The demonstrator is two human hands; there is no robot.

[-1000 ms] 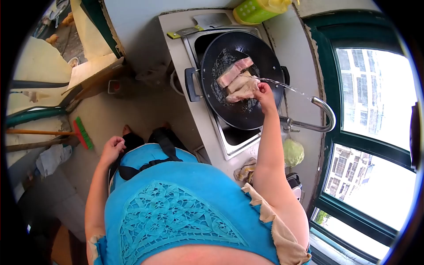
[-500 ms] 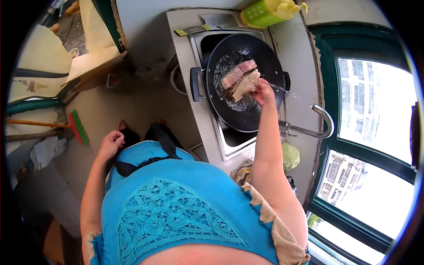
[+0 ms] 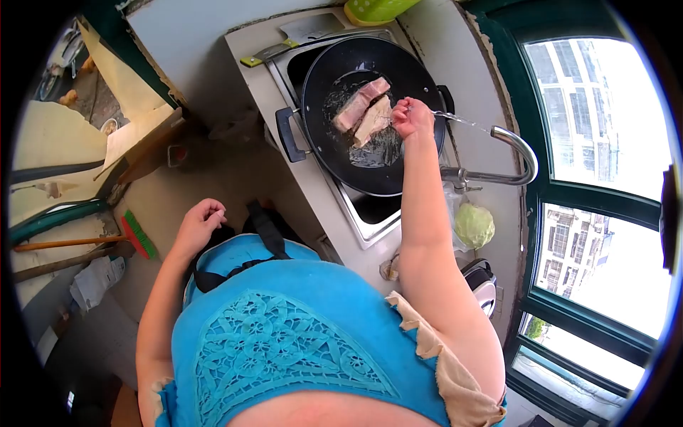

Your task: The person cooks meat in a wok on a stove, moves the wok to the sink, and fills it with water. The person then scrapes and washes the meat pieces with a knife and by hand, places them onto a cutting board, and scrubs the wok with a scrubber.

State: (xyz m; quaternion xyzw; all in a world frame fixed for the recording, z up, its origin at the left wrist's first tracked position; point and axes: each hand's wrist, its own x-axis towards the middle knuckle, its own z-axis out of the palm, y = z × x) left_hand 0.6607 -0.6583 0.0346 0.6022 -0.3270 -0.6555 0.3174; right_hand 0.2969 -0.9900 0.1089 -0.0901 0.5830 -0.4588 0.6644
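Note:
A large black wok sits over the sink, with a little water in its bottom. Two thick slabs of raw meat lie side by side in it: a pinkish slab and a paler slab. Over the wok's right side is my right hand, its fingers curled in, in the stream from the curved metal faucet. No meat shows in that hand; it is just right of the paler slab. My left hand hangs in front of my body, loosely curled, holding nothing visible.
A cleaver with a green handle lies on the counter behind the sink. A green container stands at the back. Right of my forearm sits a cabbage. A broom leans at the left.
My right hand has let go of the meat and moved off it into the water stream. Both slabs now lie in the wok. The camera view has shifted slightly.

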